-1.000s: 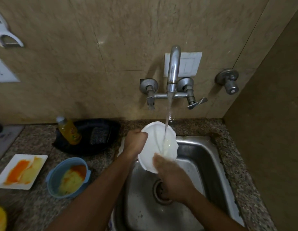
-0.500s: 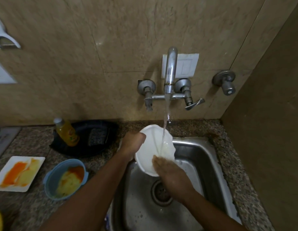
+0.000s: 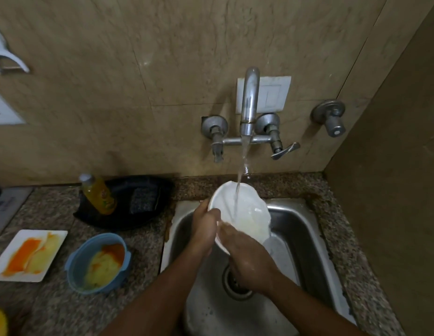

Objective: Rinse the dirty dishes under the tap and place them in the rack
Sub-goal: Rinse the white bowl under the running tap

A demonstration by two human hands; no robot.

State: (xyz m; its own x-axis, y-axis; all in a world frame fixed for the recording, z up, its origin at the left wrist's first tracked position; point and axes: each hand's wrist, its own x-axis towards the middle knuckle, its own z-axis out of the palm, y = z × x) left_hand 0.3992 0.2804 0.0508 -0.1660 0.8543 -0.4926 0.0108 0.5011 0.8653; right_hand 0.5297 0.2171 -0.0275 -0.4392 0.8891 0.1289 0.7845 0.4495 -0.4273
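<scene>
Nearest the cam, bottom center of the frame, both forearms reach up into the steel sink (image 3: 305,229), w/ the drain (image 3: 231,282) partly hidden under the right wrist. Right hand (image 3: 245,253) sits just below center, wet, fingers reaching up onto the lower edge of the white bowl (image 3: 247,212) and pressing on the inner face; can't tell how much they curl, looks more flat than gripping. Left hand (image 3: 205,226) is right beside it on the left, fingers curled round the bowl's left rim, thumb on the front, so that one has an actual hold on it.

The bowl itself: plain white, round, tipped up so the inside faces the cam, held over the back half of the sink, center of frame. Inside looks mostly clean and glossy w/ a sheet of water running over it. The stream drops from the tap (image 3: 248,103) straight onto the upper inner part and spills off the lower right edge.

Left side on the granite counter (image 3: 143,251): a blue bowl (image 3: 75,260) w/ yellow and orange food smeared in it, lower left. Further left a white square plate (image 3: 58,238) w/ orange/yellow residue. Behind those, mid left, a black tray (image 3: 138,217) holding a yellow soap bottle (image 3: 99,195) and a dark scrub pad (image 3: 143,200).

Farthest back, on the beige tiled wall: tap w/ two valves and a lever handle, white switch plate (image 3: 274,93) behind the spout, and a separate valve (image 3: 330,117) to the right.
</scene>
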